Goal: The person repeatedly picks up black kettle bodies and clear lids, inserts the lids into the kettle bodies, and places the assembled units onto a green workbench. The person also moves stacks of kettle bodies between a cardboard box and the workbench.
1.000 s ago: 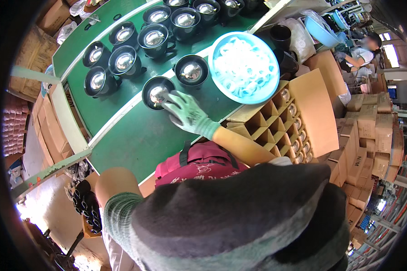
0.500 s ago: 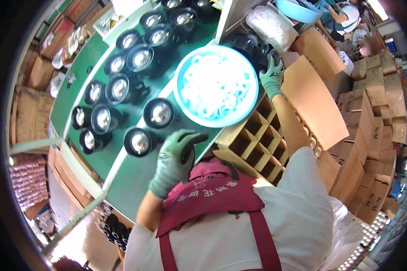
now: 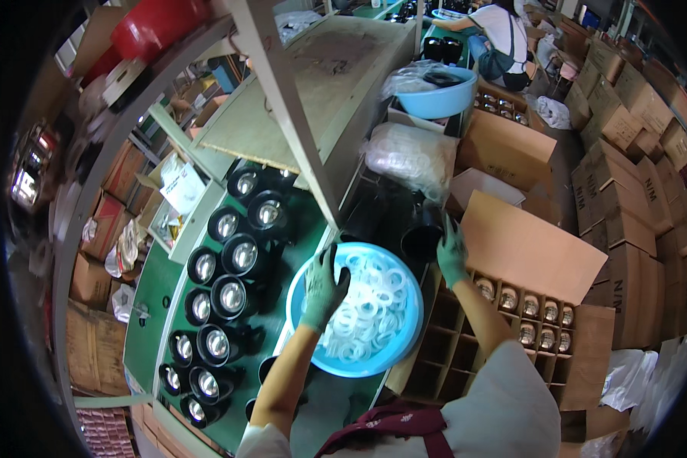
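My left hand (image 3: 327, 294), in a grey-green glove, is over the left side of a light blue basin (image 3: 414, 320). Its thumb and fingers are apart, with nothing seen between them. Translucent white rings (image 3: 370, 305) fill the basin. Beyond the basin's right rim, my gloved right hand (image 3: 452, 256) grips the right edge of a black cup-shaped housing (image 3: 420, 240); some fingertips blend into its dark side. More dark housings stand close by, hard to tell apart. On the green table at left are several black cups (image 3: 231, 296) with shiny silver bulbs inside.
An open divided carton (image 3: 454, 359) sits under my right forearm, with silver bulbs in some compartments. A bag of clear rings (image 3: 412, 156) lies ahead, beside a metal post (image 3: 286, 107). Another person (image 3: 504, 42) works at the far end. Stacked cartons (image 3: 641, 206) line the right.
The view has tilted up and farther ahead. My left hand has gone from above the table to over the basin's left side. My right hand stays by the black housings.
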